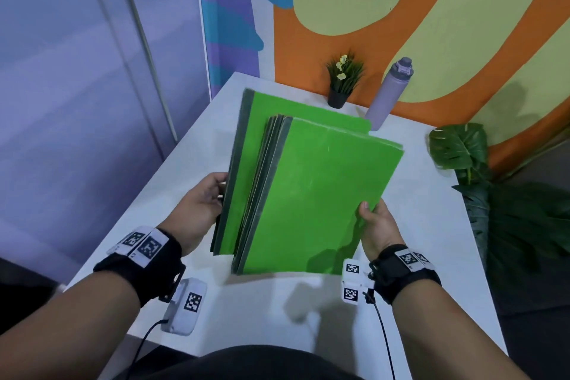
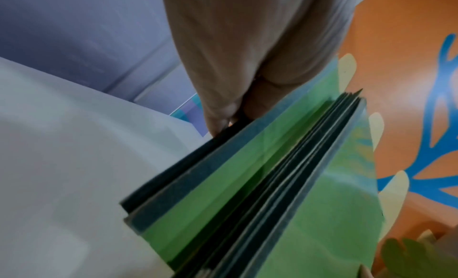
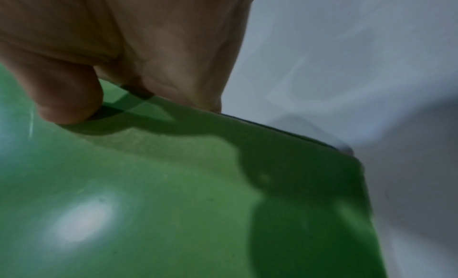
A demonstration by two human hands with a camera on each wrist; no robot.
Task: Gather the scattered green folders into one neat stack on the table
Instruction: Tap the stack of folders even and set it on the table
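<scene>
Several green folders with dark spines are held between my two hands above the white table (image 1: 401, 271). The upper bundle of folders (image 1: 317, 194) lies offset to the right on a lower folder (image 1: 277, 111) that sticks out at the far left. My left hand (image 1: 200, 207) grips the dark spine edge of the lower folder, fingers underneath. My right hand (image 1: 374, 222) pinches the near right edge of the upper bundle, thumb on top. The left wrist view shows the fanned spines (image 2: 285, 174); the right wrist view shows the thumb (image 3: 62, 94) on the green cover (image 3: 173, 194).
A small potted plant (image 1: 342, 80) and a lilac bottle (image 1: 390, 92) stand at the table's far edge against the painted wall. A large-leaved plant (image 1: 462, 148) stands off the table's right side. A grey wall panel is on the left.
</scene>
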